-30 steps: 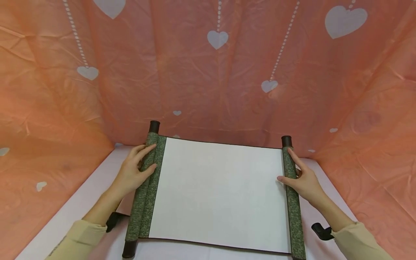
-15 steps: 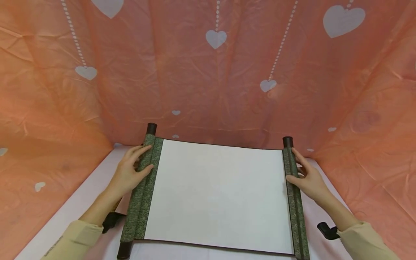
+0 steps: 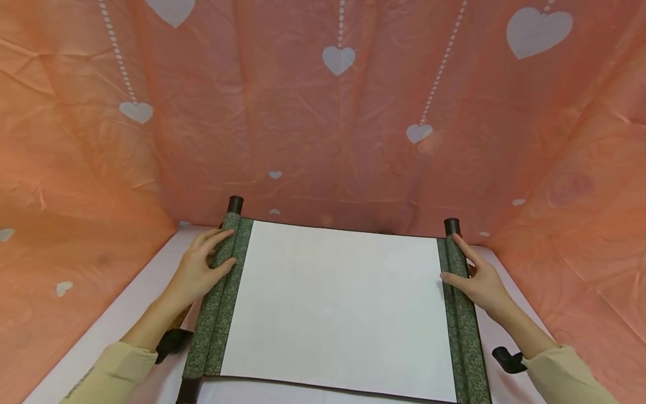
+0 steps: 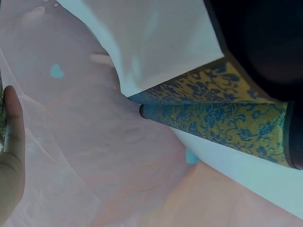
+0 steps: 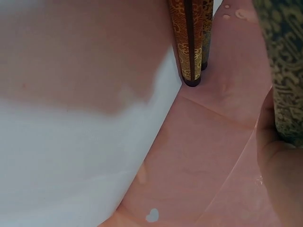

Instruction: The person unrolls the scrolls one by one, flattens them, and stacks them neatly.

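Note:
A scroll lies stretched between my hands in the head view, its white sheet [image 3: 333,308] blank. At each side stands a green speckled roller with a black end knob. My left hand [image 3: 197,272] holds the left roller [image 3: 203,336], thumb in front and fingers over its outer side. My right hand [image 3: 479,283] grips the right roller [image 3: 468,336] in the same way. The left wrist view shows that hand's thumb [image 4: 14,127] at the edge. In the right wrist view, the green patterned roller [image 5: 286,71] rests against the hand.
A blue-and-gold patterned roller [image 4: 227,127] with a white sheet shows in the left wrist view. Gold brocade rollers [image 5: 191,47] stand out in the right wrist view. Orange heart-printed sheeting [image 3: 292,123] walls in the white table [image 3: 504,275]. Black curved pieces [image 3: 508,360] sit at both wrists.
The rollers have moved slightly apart, the left one leftward and the right one rightward. A green strip now shows beside the right roller. The scroll's top edge sits a little lower.

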`<state>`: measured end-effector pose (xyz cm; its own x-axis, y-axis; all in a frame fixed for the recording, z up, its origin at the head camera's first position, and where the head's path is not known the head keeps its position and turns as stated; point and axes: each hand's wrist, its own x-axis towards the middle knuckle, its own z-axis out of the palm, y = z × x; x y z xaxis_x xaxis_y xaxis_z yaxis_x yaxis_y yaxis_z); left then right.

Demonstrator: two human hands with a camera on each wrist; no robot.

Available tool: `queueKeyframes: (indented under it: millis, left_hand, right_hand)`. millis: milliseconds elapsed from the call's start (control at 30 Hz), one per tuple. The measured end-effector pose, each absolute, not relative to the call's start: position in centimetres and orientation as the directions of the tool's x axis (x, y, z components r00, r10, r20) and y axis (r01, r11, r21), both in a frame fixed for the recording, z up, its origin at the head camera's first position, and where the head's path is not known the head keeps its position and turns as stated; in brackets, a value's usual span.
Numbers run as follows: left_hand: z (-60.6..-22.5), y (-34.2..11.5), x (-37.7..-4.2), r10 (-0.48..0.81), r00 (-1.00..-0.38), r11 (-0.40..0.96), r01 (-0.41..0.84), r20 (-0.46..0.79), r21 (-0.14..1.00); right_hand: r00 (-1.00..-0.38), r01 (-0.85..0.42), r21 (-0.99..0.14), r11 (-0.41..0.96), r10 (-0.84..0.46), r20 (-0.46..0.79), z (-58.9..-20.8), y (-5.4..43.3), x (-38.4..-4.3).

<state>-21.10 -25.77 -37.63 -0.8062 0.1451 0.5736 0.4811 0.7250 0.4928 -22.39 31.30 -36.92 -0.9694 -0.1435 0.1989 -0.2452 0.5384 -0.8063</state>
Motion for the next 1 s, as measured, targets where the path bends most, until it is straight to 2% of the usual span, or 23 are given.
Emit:
queueKeyframes:
  millis: [133, 300, 600, 1000]
  left_hand:
    - [-37.7, -26.0, -21.0, 0.150, -0.805, 0.724, 0.484, 0.573, 0.491]
    - [-37.9, -26.5, -20.9, 0.162, -0.816, 0.729, 0.478, 0.554, 0.489]
    - [-38.0, -27.6, -21.3, 0.188, -0.822, 0.744, 0.477, 0.538, 0.467]
    - [-36.7, -29.5, -22.5, 0.233, -0.881, 0.776, 0.424, 0.412, 0.466]
  right_hand:
    - [-0.959, -0.284, -0.770, 0.571, -0.182, 0.219, -37.3, 31.3, -22.5]
    - [-0.947, -0.321, -0.774, 0.546, -0.215, 0.240, -37.4, 31.8, -22.7]
    - [-0.940, -0.339, -0.750, 0.568, -0.244, 0.239, -36.7, 32.5, -23.0]
    - [-0.954, -0.289, -0.666, 0.687, -0.262, 0.144, -35.9, 31.1, -24.2]
